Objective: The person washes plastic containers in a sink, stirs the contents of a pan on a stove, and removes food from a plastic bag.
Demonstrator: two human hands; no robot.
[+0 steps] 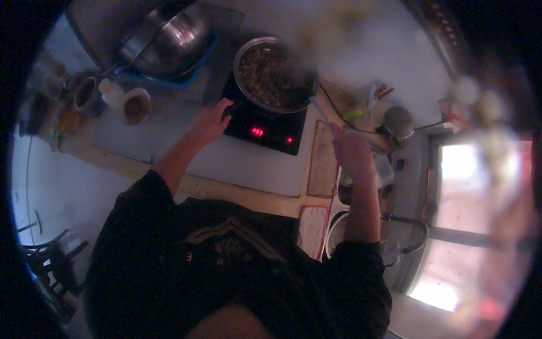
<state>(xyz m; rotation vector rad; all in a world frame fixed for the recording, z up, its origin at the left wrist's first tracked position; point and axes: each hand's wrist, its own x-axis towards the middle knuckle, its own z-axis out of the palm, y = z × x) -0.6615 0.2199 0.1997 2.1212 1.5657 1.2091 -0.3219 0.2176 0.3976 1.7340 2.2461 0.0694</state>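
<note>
A round frying pan (pixel 271 76) full of dark, shredded-looking food sits on a black induction cooktop (pixel 279 146) with lit red digits. My left hand (pixel 214 123) is at the pan's near left side, its fingers closed around what looks like the dark handle. To the right of the cooktop, my right hand (pixel 353 150) is closed on a thin, pale utensil (pixel 322 111) that reaches to the pan's right rim. The utensil's far end cannot be made out. A blur covers the pan's upper right part.
A large metal bowl (pixel 169 46) rests in a blue tray (pixel 169 84) at the back left. Left of the cooktop stand a cup (pixel 134 106) and several containers. A sink (pixel 336 233) with a curved faucet (pixel 417 237) lies at right, near a window (pixel 459 203).
</note>
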